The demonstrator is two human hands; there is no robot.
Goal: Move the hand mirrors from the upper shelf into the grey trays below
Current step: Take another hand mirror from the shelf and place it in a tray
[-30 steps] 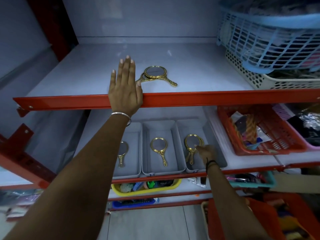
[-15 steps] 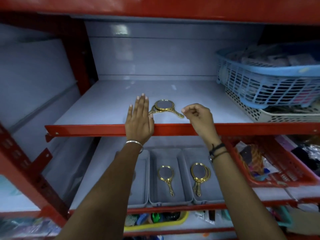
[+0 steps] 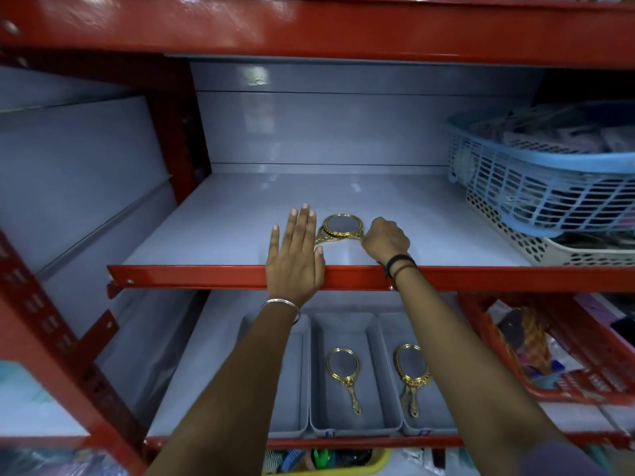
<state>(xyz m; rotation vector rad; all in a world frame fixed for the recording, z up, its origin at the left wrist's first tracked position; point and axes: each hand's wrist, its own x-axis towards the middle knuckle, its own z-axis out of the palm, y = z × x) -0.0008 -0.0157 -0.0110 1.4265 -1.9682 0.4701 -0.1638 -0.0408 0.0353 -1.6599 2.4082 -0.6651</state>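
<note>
A gold hand mirror (image 3: 343, 226) lies on the grey upper shelf (image 3: 223, 231) near its front edge. A second gold handle (image 3: 320, 239) pokes out from under it to the left. My right hand (image 3: 386, 240) is curled over the top mirror's handle end. My left hand (image 3: 295, 262) rests flat on the red shelf edge beside the mirrors, fingers spread. Below stand three grey trays. The middle tray (image 3: 321, 400) holds one mirror (image 3: 343, 367). In the right tray (image 3: 434, 419) are two stacked mirrors (image 3: 410, 364). My left arm mostly hides the left tray (image 3: 296, 389).
A blue basket (image 3: 536, 187) sits on a white perforated basket (image 3: 567, 252) at the upper shelf's right. A red basket (image 3: 556, 389) of goods stands right of the trays. A yellow bin (image 3: 378, 463) is on the shelf beneath. Red uprights (image 3: 51, 338) frame the left side.
My right hand left the right tray, rose to the upper shelf and closed on the mirror's handle. The view tilted up. My left hand stayed on the shelf edge.
</note>
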